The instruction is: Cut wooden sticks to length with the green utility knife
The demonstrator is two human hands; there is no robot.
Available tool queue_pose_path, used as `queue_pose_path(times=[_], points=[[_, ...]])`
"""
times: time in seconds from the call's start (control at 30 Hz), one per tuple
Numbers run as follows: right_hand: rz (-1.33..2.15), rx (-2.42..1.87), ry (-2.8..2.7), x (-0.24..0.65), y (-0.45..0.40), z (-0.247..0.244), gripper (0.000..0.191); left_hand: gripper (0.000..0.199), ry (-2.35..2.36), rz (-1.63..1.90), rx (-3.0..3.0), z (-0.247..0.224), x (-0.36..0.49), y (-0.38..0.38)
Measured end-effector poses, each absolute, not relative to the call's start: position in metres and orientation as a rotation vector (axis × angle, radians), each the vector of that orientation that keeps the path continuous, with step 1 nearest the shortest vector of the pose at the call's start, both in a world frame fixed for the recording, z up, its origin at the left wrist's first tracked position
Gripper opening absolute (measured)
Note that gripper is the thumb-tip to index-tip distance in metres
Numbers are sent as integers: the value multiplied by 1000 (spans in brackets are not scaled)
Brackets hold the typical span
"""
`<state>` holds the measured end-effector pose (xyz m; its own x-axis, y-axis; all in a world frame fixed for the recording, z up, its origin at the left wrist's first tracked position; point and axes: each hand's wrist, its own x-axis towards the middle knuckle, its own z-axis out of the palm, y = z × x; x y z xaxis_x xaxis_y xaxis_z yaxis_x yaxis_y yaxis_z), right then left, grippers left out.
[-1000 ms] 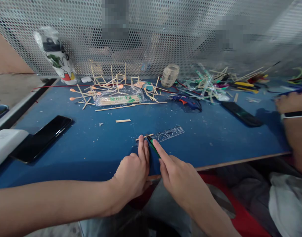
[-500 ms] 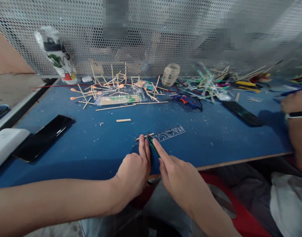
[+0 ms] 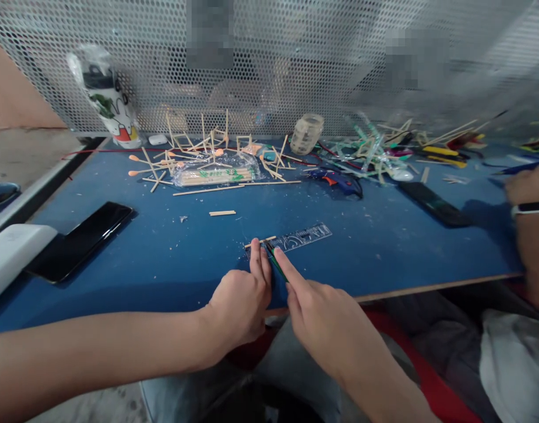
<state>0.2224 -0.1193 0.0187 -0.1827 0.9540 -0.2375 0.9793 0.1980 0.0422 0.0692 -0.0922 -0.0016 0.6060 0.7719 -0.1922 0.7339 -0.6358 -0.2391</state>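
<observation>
A: Grip status?
B: Left hand (image 3: 243, 296) pinned a thin stick (image 3: 263, 241) by the ruler (image 3: 311, 236) under two straight fingers; thumb grip, I couldn't tell. Right hand (image 3: 320, 311) grasped the green cutter (image 3: 278, 265).
A: Progress?
B: Two short pieces (image 3: 222, 213) lay apart, apparently done; pinned one, I judged, not yet severed.
</observation>
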Motion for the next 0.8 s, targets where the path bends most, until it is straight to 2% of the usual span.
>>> queue_pose_path(times=[0.13,0.47,0.8], points=[[-222,1847,2238,217,-109,25,79,112,-1311,458,-2701,-1,70,-92],[-185,1831,2293,223,-120,13,87,112,-1221,503,-2687,-2,71,-92],[-112,1853,2424,234,-113,5,76,109,-1336,530,-2707,0,71,-92]])
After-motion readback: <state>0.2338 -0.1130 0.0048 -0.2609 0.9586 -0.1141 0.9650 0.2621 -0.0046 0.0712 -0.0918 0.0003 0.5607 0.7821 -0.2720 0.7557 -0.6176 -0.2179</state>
